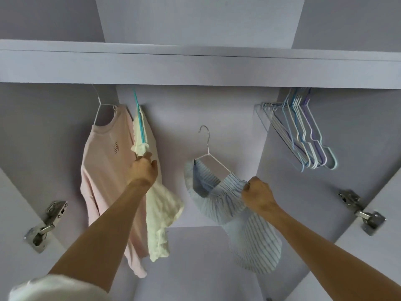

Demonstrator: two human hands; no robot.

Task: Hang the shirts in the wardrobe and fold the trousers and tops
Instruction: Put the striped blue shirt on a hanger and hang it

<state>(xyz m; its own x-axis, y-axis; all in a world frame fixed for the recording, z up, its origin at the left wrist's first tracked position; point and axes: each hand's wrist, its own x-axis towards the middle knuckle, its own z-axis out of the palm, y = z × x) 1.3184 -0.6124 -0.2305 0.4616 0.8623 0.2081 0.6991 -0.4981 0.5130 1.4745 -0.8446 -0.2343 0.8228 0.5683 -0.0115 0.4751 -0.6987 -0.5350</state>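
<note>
The striped shirt is pale blue with thin darker lines, a light woven cloth that bunches in soft folds at the shoulder and hangs loosely below. It sits on a thin white wire hanger whose silver hook stands free in the air in the middle of the wardrobe, not hooked onto anything. The right hand grips the shirt's shoulder over the hanger's arm, fingers curled tight into the fabric.

To the left hangs a cream top, crinkled and ruffled at its edge, on a teal hanger (a slim plastic-coated wire one). The left hand is at its shoulder; the fingers seem curled about the cloth and the hanger's end, though the back of the hand hides most of them. Just beside it, touching it, hangs a pink long-sleeved top of smooth knit, with a small printed mark on the chest, on a white wire hanger.

At the right a bunch of empty hangers, white, blue and lilac, hang close together. The wardrobe panels are flat matt lilac-grey, with metal hinges on the door sides.
</note>
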